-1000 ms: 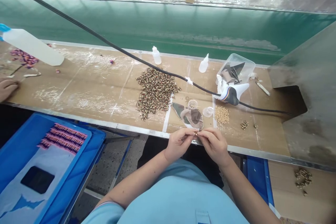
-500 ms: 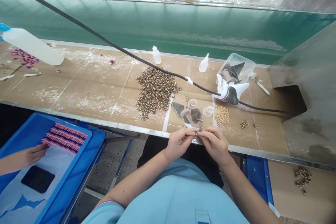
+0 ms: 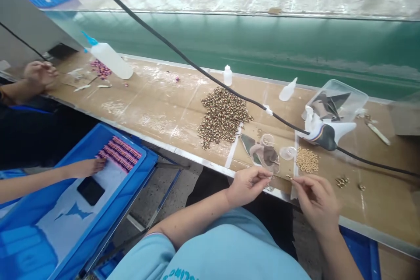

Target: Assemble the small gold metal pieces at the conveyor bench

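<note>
My left hand is at the bench's front edge, thumb and fingers closed in a pinch. Whatever is between its fingertips is too small to make out. To the right, apart from it, my right hand pinches a small gold-and-dark piece at its fingertips. Just beyond the hands lie a camouflage cloth scrap, a small clear round dish and a heap of tiny beige beads. A large pile of small gold-and-dark pieces spreads further back on the left.
A black cable crosses above the bench. Two small white bottles and a clear plastic box stand along the back; a large bottle leans left. Co-workers' hands are at the left, one over a blue tray.
The view has swung left, so the bench appears shifted right. My hands, together at the fingertips before, have drawn apart, the right one now carrying the small piece away from the left.
</note>
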A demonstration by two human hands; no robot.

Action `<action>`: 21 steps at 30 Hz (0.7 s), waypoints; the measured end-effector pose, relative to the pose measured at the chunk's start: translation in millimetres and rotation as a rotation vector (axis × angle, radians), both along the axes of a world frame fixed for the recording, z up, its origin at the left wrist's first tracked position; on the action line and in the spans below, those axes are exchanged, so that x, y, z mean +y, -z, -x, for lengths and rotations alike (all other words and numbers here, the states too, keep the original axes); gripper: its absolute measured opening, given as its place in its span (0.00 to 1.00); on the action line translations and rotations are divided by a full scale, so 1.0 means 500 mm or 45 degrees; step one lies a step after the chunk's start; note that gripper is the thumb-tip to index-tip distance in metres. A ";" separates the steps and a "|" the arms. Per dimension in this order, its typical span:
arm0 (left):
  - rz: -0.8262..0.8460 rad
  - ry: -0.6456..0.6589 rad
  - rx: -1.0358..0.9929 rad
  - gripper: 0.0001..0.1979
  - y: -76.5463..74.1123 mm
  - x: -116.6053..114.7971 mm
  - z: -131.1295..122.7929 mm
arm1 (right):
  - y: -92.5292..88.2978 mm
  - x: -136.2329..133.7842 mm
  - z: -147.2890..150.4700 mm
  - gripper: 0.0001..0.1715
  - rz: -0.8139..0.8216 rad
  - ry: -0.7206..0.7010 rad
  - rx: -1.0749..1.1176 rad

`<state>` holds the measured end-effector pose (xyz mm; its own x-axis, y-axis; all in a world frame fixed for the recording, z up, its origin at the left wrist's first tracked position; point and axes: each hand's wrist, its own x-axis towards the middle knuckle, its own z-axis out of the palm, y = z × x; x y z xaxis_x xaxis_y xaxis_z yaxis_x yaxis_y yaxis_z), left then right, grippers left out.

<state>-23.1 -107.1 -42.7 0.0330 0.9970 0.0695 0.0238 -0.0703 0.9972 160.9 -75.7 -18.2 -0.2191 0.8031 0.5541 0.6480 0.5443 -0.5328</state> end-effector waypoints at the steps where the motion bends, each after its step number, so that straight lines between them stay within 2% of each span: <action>1: -0.002 0.008 0.006 0.11 0.000 0.000 0.000 | -0.001 -0.002 0.001 0.04 0.009 -0.017 -0.004; 6: 0.052 -0.002 -0.165 0.11 -0.006 -0.001 0.003 | 0.001 -0.017 0.039 0.05 0.081 -0.164 0.016; 11: 0.181 -0.120 -0.430 0.12 -0.018 -0.002 0.028 | 0.004 -0.016 0.090 0.03 0.144 -0.244 0.053; 15: 0.248 -0.269 -0.457 0.12 -0.035 0.001 0.064 | -0.006 -0.001 0.102 0.06 0.102 -0.267 0.037; 18: 0.288 -0.377 -0.411 0.12 -0.047 0.007 0.084 | -0.019 0.020 0.080 0.06 0.039 -0.116 0.060; 21: 0.239 -0.351 -0.357 0.11 -0.058 0.019 0.086 | -0.028 0.051 0.031 0.04 -0.052 0.214 0.087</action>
<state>-66.3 -97.7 -13.6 -0.2309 0.9620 -0.1456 -0.2570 0.0840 0.9627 145.1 -50.1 -4.1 -0.0448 0.8020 0.5957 0.6948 0.4535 -0.5582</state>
